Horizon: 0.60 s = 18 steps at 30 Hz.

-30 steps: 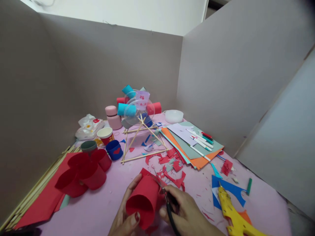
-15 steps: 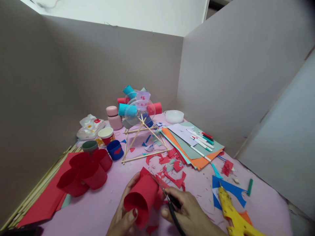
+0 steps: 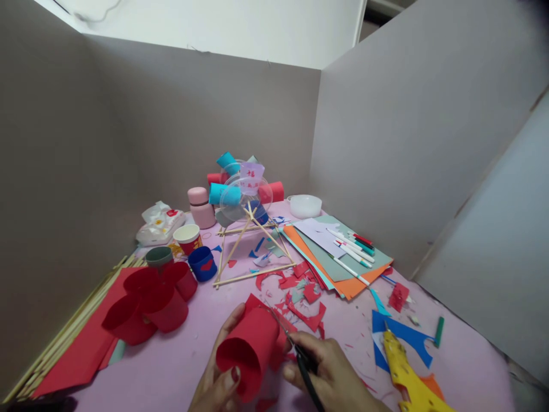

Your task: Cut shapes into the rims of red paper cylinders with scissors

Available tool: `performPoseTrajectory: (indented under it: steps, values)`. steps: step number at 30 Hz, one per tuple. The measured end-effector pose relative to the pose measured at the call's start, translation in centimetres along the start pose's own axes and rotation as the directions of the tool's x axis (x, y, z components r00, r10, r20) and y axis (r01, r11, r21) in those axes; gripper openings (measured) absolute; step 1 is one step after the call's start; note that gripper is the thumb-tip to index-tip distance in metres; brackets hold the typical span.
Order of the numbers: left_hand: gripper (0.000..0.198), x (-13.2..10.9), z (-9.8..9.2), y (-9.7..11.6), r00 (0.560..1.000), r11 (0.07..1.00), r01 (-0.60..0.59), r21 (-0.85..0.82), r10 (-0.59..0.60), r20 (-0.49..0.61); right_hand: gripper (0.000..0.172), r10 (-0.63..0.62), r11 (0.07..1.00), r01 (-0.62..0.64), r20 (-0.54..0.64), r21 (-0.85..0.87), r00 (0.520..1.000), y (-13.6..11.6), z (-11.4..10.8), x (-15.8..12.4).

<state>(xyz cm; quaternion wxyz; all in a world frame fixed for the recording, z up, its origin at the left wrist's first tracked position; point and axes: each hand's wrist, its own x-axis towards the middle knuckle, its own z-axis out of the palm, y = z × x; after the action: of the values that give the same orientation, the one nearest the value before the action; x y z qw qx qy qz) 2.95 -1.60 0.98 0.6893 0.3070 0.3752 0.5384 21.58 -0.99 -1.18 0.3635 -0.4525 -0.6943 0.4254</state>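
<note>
My left hand (image 3: 221, 366) is closed round a red paper cylinder (image 3: 253, 343), thumb inside its near opening and fingers behind it. Extra red paper sticks out past the cylinder's far end. In my right hand (image 3: 328, 366) is a pair of black-handled scissors (image 3: 306, 363), with the blades pointing up and left against the far right edge of the red paper. How far apart the blades are I cannot make out. Red paper scraps (image 3: 304, 309) lie just beyond the scissors.
Red paper cups (image 3: 167, 309) and a blue cup (image 3: 203, 264) stand left. A stick frame (image 3: 257, 274) with a paper-cup wheel (image 3: 246, 191) is ahead. Coloured paper sheets (image 3: 355, 289) with markers (image 3: 355, 252) and a yellow glue gun (image 3: 405, 372) lie right. Grey panels enclose the table.
The view has shifted slightly, so everything sits a little lower and to the right. Both hands keep their hold on the cylinder and the scissors, nearly unmoved.
</note>
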Motion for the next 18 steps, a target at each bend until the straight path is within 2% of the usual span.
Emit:
performPoseTrajectory:
  steps: [3,5,8,11,15,18]
  values:
    - [0.119,0.0,-0.1,-0.2,0.999,0.994,0.029,-0.104,-0.031,-0.022,0.031,-0.008,0.999,0.007,0.008,0.051,1.0,0.2,0.1,0.1]
    - [0.124,0.1,-0.3,-0.3,0.999,0.994,0.029,-0.109,-0.033,-0.037,0.037,0.014,0.999,-0.013,-0.013,0.046,1.0,0.4,0.1,0.1]
    - [0.124,0.2,-0.5,-0.2,0.999,0.999,0.014,-0.03,-0.015,-0.047,0.041,0.022,1.0,-0.022,-0.041,-0.022,0.999,0.5,0.0,0.0]
    - [0.117,0.0,-0.6,-0.1,0.997,0.995,-0.054,0.081,0.058,-0.049,0.036,-0.008,0.996,0.006,-0.018,-0.084,1.0,0.3,-0.2,0.0]
    - [0.108,-0.2,-0.7,-0.3,0.996,0.986,-0.092,0.136,0.09,0.019,0.028,-0.017,0.985,0.013,-0.021,-0.173,1.0,0.0,-0.4,0.0]
    - [0.106,-0.1,-1.1,-0.6,0.995,0.982,-0.098,0.162,0.094,0.034,0.032,-0.01,0.984,0.006,-0.02,-0.179,1.0,-0.1,-0.5,0.0]
